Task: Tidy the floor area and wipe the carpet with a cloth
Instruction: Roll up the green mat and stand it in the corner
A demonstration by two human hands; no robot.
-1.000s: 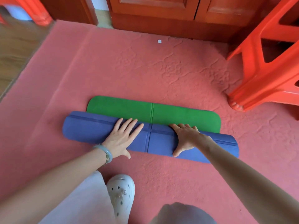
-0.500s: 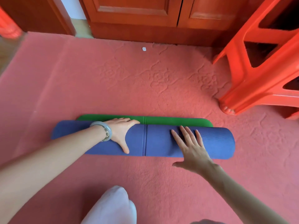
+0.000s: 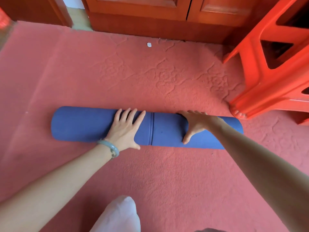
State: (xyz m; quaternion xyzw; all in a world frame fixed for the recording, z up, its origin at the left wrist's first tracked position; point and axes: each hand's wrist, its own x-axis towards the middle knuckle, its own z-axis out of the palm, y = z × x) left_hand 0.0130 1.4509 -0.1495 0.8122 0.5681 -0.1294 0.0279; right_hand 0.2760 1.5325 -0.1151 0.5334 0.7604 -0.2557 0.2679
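Note:
A blue mat (image 3: pixel 80 124), rolled into a long cylinder, lies crosswise on the pink-red carpet (image 3: pixel 150 173). None of its green side shows. My left hand (image 3: pixel 125 129), with a pale bangle on the wrist, presses flat on the roll left of its middle seam, fingers straight and spread. My right hand (image 3: pixel 195 123) lies over the roll to the right of the seam; its fingers reach over the far side and the thumb points toward me. No cloth is in sight.
An orange plastic stool (image 3: pixel 270 84) stands at the right, its foot close to the roll's right end. A wooden cabinet (image 3: pixel 158 19) runs along the carpet's far edge. A small white scrap (image 3: pixel 149 45) lies on the carpet before it. My white-clad knee (image 3: pixel 120 215) is at the bottom.
The mat has been rolled away from me until the green strip vanished. Both hands travelled forward with the roll, and the right hand moved from the near side onto its top.

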